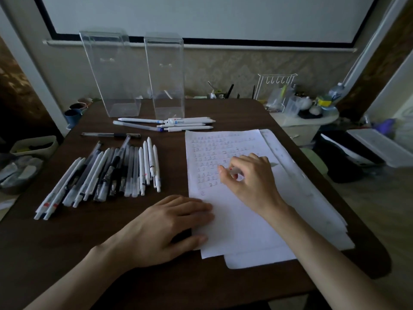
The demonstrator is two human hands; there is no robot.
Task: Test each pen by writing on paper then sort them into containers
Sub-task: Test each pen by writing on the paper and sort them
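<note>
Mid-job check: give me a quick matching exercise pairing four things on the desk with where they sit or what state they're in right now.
Things:
1. left hand
2. right hand
3. two clear containers
4. large pile of pens

Places or states:
A. standing upright at the far side of the table, apparently with no pens inside
B. lying in a fanned row left of the paper
C. resting flat on the left edge of the paper
D. gripping a pen over the written rows

Pairs: 1-C, 2-D, 3-A, 4-B
</note>
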